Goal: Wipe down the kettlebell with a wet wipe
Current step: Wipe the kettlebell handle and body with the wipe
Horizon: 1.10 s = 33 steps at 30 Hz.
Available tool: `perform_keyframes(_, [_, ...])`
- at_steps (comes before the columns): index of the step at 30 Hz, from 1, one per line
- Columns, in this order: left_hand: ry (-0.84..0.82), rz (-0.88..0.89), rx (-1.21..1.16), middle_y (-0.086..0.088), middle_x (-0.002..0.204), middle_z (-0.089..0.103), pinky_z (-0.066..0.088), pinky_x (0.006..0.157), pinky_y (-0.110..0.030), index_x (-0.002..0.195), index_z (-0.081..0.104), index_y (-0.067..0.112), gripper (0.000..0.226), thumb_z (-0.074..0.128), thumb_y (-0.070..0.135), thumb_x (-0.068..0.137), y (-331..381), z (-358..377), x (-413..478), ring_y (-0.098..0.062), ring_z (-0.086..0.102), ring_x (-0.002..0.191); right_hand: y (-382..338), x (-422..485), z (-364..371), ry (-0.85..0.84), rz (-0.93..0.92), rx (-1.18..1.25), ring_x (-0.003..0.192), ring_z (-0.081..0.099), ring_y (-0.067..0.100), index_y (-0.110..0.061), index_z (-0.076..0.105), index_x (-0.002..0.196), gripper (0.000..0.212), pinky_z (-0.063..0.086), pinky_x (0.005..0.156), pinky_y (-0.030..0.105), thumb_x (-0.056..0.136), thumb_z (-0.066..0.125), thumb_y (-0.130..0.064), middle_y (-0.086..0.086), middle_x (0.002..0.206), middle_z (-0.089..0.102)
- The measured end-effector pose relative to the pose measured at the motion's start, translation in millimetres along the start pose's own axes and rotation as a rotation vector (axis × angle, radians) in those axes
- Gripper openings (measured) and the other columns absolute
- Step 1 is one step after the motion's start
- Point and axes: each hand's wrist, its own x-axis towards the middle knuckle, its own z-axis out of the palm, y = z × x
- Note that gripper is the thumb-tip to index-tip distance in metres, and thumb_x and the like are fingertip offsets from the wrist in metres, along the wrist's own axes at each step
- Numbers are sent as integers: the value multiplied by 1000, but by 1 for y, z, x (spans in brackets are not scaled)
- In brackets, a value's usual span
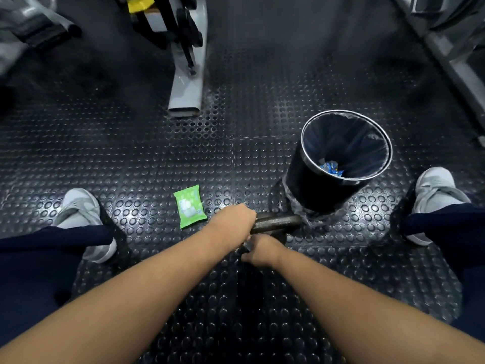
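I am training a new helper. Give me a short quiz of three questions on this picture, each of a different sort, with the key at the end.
1. True or false: the green wipe packet lies inside the black bin.
2. Choose one: the left hand grips (A) the handle of the kettlebell, (B) the shoe, (C) the rim of the bin.
3. Fill in: from the kettlebell, the bin stands toward the person's ____ side.

Key: 1 false, it lies on the studded floor; 2 A; 3 right.
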Motion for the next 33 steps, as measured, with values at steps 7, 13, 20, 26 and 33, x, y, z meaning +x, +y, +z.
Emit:
perform_keyframes(7, [-4, 16, 8, 2, 62, 42, 47, 62, -34, 71, 50, 16, 33, 76, 22, 90, -1, -1, -2, -28, 63, 70, 19, -17, 34, 61, 20, 105, 87, 64, 19, -20, 62, 114, 37, 44, 73, 23, 81, 71, -35, -6, 86, 63])
perform_keyframes(13, [-5, 17, 6, 2, 59, 42, 47, 62, -34, 68, 47, 15, 35, 72, 14, 92, 1, -5, -3, -27, 64, 71, 12, -4, 12, 49, -11, 69, 103, 65, 21, -19, 65, 112, 26, 46, 85, 23, 89, 71, -29, 0, 102, 66])
perform_keyframes(20, [-30, 17, -15, 1, 60, 44, 46, 62, -34, 75, 53, 14, 33, 79, 27, 89, -2, -1, 0, -26, 56, 66, 19, -10, 19, 53, -21, 56, 95, 65, 20, -21, 61, 107, 24, 41, 77, 20, 89, 72, -32, -8, 88, 62])
perform_keyframes(26, [-2, 25, -18, 1, 58, 46, 50, 60, -35, 75, 59, 13, 29, 81, 27, 88, -2, 1, 2, -25, 58, 63, 27, -6, 24, 93, -52, 24, 101, 66, 20, -19, 62, 117, 35, 47, 83, 23, 87, 72, -33, -1, 104, 68])
perform_keyframes(33, [-27, 15, -9, -3, 66, 52, 55, 67, -37, 82, 64, 10, 25, 81, 27, 86, -1, -1, 1, -28, 66, 73, 11, 23, 29, 10, 51, 409, 85, 69, 20, -11, 68, 97, 26, 58, 89, 39, 80, 81, -26, 5, 94, 73])
